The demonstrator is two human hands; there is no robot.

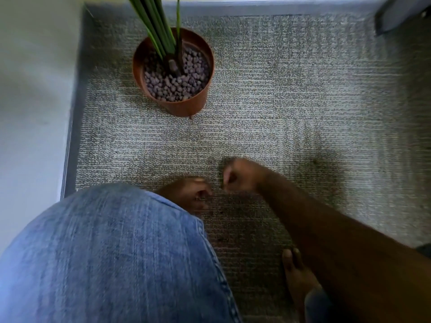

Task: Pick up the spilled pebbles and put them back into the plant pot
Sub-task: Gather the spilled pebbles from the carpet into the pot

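Covering the whole floor beneath both hands, grey looped-pile carpet (pixel 291 94). Blue denim knee (pixel 105 252), large, just left of the left hand and overlapping its wrist. Bare forearm (pixel 326 241), running back and to the right from the right hand. Round terracotta-coloured plastic plant pot (pixel 173 73), upright, well ahead of both hands and slightly to their left; long green leaves (pixel 156 24) rising from it. Bare foot (pixel 296 271), behind the right hand, beside the forearm. Right hand (pixel 240 174), fingers curled into a loose fist over the carpet; contents cannot be told. Left hand (pixel 189 192), just beside the right, fingers curled downward; contents likewise blurred. Small rounded purplish-grey clay pebbles (pixel 177 80), filling the pot; one lone pebble (pixel 191 117) touching its base.
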